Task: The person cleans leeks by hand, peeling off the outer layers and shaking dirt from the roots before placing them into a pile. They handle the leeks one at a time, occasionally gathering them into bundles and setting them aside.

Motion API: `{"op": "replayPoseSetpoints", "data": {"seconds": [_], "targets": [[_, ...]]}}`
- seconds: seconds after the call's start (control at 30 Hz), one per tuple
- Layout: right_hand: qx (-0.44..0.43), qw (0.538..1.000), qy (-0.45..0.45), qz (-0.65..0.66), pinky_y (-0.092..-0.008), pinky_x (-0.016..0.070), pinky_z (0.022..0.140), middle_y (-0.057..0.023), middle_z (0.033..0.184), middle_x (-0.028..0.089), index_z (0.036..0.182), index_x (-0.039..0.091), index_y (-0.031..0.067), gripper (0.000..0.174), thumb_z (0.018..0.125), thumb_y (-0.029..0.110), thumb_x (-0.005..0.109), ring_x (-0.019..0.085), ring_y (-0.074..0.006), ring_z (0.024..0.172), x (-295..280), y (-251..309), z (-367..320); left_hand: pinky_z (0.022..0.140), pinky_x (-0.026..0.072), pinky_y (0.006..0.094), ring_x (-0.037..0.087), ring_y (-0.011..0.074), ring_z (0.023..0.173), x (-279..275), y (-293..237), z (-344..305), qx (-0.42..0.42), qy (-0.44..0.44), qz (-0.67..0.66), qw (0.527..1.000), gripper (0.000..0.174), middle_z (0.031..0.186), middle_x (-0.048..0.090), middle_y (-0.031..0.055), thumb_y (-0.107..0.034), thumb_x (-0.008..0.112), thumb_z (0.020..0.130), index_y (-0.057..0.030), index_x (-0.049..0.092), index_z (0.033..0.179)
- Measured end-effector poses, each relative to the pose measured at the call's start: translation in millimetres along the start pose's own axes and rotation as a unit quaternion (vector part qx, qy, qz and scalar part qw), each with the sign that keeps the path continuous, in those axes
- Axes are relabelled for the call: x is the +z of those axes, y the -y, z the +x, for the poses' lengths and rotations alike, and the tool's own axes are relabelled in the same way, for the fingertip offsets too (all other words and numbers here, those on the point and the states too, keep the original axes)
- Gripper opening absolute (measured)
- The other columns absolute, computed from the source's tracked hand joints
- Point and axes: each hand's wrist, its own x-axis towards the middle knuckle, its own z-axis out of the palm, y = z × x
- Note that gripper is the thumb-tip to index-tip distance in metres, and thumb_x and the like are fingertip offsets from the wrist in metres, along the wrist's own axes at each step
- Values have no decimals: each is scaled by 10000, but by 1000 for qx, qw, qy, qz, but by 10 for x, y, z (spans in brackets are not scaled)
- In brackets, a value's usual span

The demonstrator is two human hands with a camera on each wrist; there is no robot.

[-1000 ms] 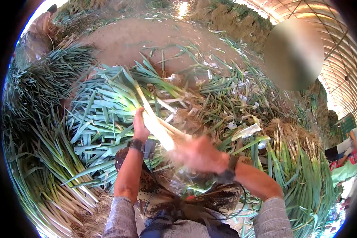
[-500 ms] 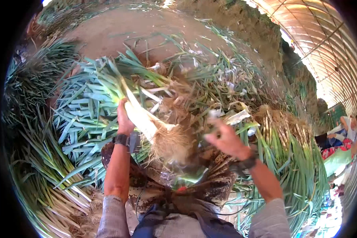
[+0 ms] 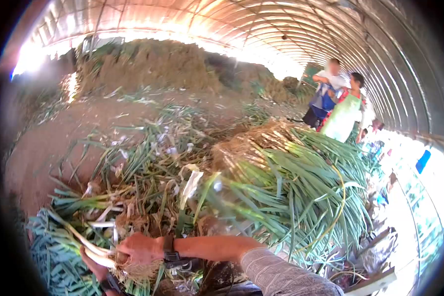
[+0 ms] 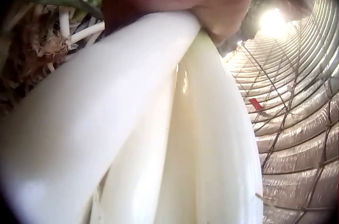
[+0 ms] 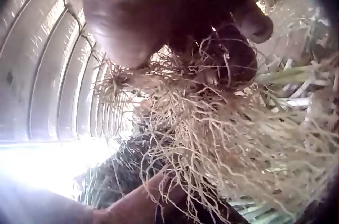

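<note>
My left hand [image 3: 94, 265] grips a bunch of leeks [image 3: 86, 242] by the white shafts, low at the left of the head view. Thick white stalks [image 4: 95, 107] fan out below that hand in the left wrist view. At the root end, my right hand [image 3: 140, 247] has its fingers curled about the leek bases. Pale, stringy roots [image 5: 196, 123] hang beneath its fingers in the right wrist view. Green leaves of the bunch spread over a pile of leaves [image 3: 49, 246] at the lower left.
A large heap of leeks [image 3: 301, 177] lies on the right, roots facing inward. Loose trimmings [image 3: 158, 143] litter the dirt floor [image 3: 59, 133]. Two people [image 3: 338, 106] are beyond the heap, under an arched roof [image 3: 261, 24]. An earthy bank [image 3: 143, 69] rises behind.
The head view has swung up and right, showing more roof and people. My right hand left the root end, opened beside it, and is back there now. The left hand keeps its hold.
</note>
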Motion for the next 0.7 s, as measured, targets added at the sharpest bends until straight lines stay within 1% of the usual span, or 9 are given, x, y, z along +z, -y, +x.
{"op": "replayPoseSetpoints", "data": {"seconds": [0.03,0.1,0.2,0.27,0.4,0.5,0.57,0.63,0.7], "targets": [[-14,999,29,2,-402,484,560,-108,694,581,1026,588,45,304,747,157,632,605,-310,606,-9,58,-36,1039,368,359,441,224,1176,282,77,-156,124,-77,364,920,481,1341,400,133,-174,443,974,13,311,1398],[-44,999,-2,-15,-426,464,564,-106,662,537,874,553,56,201,716,147,636,582,-326,602,173,-142,-88,1033,375,351,440,223,1188,1048,-94,-438,55,-86,209,973,509,1349,404,133,-129,450,959,0,290,1424],[-48,996,-10,-80,-453,448,558,-120,662,529,801,522,52,194,698,154,650,575,-325,600,183,-115,-104,1028,381,349,441,231,1193,1009,-30,-442,109,-89,268,953,570,1364,396,133,-95,471,937,-18,245,1455],[-31,994,49,-89,-452,447,557,-129,661,530,814,534,41,206,688,153,651,579,-318,613,155,-107,-64,1011,398,345,455,233,1174,1058,-51,-472,109,-88,241,960,574,1357,399,130,-90,470,936,-22,242,1459],[-52,997,26,-50,-441,427,544,-129,651,524,782,519,49,159,730,146,635,558,-299,587,96,-15,-51,914,459,330,514,213,1067,1538,-191,-726,76,-124,223,964,556,1266,460,108,-119,487,936,-23,279,1442],[-32,997,11,72,-423,399,532,-121,623,510,751,513,59,147,787,157,617,526,-285,557,191,57,-127,824,481,319,532,187,976,661,-108,-406,62,10,267,962,543,1167,501,83,-171,526,932,-20,321,1412],[85,948,113,285,-416,380,532,-121,599,502,697,519,67,188,830,177,593,510,-265,550,198,226,-252,820,475,320,529,181,946,682,-68,-395,113,-35,296,948,537,1131,507,74,-191,534,933,-23,332,1401],[-29,962,225,149,-406,384,533,-124,577,500,654,512,68,207,819,171,583,517,-254,556,-114,633,-449,815,468,322,527,175,915,825,-102,-341,161,-73,326,929,531,1096,513,65,-211,542,934,-25,344,1390],[-131,958,182,178,-392,377,520,-113,535,477,584,472,72,264,817,153,565,517,-246,528,-117,666,-762,901,437,332,515,189,984,1185,-251,-368,-1,-128,-1,992,517,1138,503,82,-192,519,947,-6,330,1391]]}}
